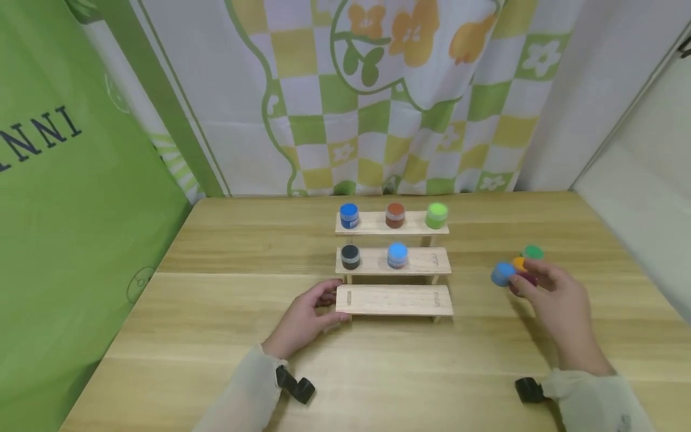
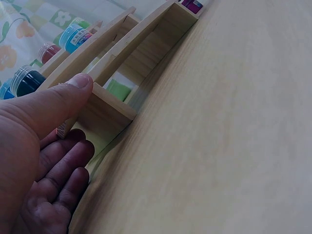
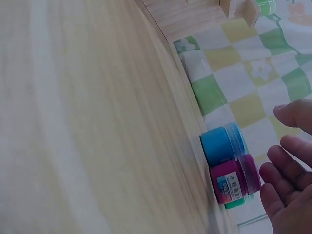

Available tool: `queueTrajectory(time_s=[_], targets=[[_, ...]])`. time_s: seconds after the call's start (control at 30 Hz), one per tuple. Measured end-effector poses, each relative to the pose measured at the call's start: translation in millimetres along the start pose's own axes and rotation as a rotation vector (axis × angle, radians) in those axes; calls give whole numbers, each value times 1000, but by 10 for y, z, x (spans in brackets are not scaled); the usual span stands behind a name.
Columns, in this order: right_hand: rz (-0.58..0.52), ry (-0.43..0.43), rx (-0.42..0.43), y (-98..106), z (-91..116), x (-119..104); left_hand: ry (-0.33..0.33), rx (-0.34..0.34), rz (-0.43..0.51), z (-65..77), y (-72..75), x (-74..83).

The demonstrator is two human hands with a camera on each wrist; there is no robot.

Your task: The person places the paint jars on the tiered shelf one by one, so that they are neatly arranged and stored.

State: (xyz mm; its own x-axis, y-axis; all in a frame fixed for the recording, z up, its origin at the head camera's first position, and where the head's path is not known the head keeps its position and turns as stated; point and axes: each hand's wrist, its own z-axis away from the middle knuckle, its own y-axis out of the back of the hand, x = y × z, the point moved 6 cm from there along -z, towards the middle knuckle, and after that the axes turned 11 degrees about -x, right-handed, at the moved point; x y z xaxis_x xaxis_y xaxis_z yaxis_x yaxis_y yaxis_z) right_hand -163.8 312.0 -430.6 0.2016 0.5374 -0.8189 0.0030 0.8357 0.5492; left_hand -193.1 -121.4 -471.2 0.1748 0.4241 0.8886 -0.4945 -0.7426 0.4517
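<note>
A three-step wooden stand (image 1: 394,300) is on the table, with my left hand (image 1: 310,315) at the left end of its lowest step. That hand's thumb (image 2: 73,87) lies along the board's corner while its curled fingers grip from the other side. To the right, my right hand (image 1: 558,300) is over a cluster of paint jars: light blue (image 1: 503,274), orange (image 1: 519,264), green (image 1: 533,252) and magenta (image 3: 226,183). In the right wrist view its thumb and fingers are spread, close above the jar lids, and the blue jar (image 3: 217,145) stands on the table.
Blue (image 1: 349,216), brown-red (image 1: 395,215) and lime green (image 1: 436,216) jars line the top step. Black (image 1: 350,257) and light blue (image 1: 397,255) jars sit on the middle step. A checked curtain (image 1: 399,132) hangs behind the wooden table (image 1: 227,354).
</note>
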Motion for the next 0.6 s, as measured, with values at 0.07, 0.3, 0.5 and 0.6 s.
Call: queueTrajectory(time_s=[0.07,0.3,0.5,0.6], targets=[[3,-5,12,12,1,27,-1,0,0,2,-4,-7],[-2,3,50,34,-3,113,-22,1,-6,17,-1,-3],[37,-26,33,34,-12,179,-21,-5,-6,8,-13,-3],[53,-39,20,25,-34,206,-10,-1,-8,11,-6,5]])
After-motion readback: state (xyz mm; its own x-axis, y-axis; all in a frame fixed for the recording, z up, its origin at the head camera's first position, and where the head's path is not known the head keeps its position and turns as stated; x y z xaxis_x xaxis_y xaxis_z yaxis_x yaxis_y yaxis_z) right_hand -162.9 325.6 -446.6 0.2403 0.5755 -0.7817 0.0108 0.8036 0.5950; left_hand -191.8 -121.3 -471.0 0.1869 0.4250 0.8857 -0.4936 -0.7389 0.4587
